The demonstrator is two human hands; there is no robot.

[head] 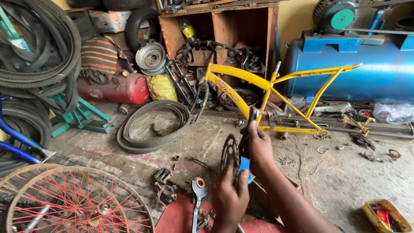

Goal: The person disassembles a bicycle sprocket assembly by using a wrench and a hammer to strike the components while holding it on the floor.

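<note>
- Your left hand (pixel 230 196) is up in the middle of the view, fingers closed on the lower edge of the black toothed chainring (pixel 230 152), which stands on edge in front of you.
- Your right hand (pixel 260 144) is wrapped tight around the dark crank arm (pixel 249 125), just beside the chainring, reaching up toward the bottom of the yellow bicycle frame (pixel 276 86).
- That frame lies on its side on the concrete floor (pixel 345 181), well ahead of you, with a coloured sticker on its slanting front tube.
- Behind it, a big blue cylindrical tank (pixel 379 69) lies along the wall.
- At upper left, a cardboard box with printed panels (pixel 110 20) sits among stacked tyres (pixel 39 56); below it lie a red tank (pixel 116 89) and a bulging yellow sack (pixel 161 87).
- In the wooden shelf (pixel 220 26), there's a bottle with a yellow label (pixel 188 30), top left compartment.
- A loose tyre (pixel 153 127) lies flat on the floor, left of centre.
- A red-spoked wheel (pixel 77 203) fills the lower left corner.
- A spanner (pixel 198 194) lies on the red mat (pixel 181 218) just left of your left hand.
- A small yellow-and-red tray (pixel 385 215) sits at lower right.
</note>
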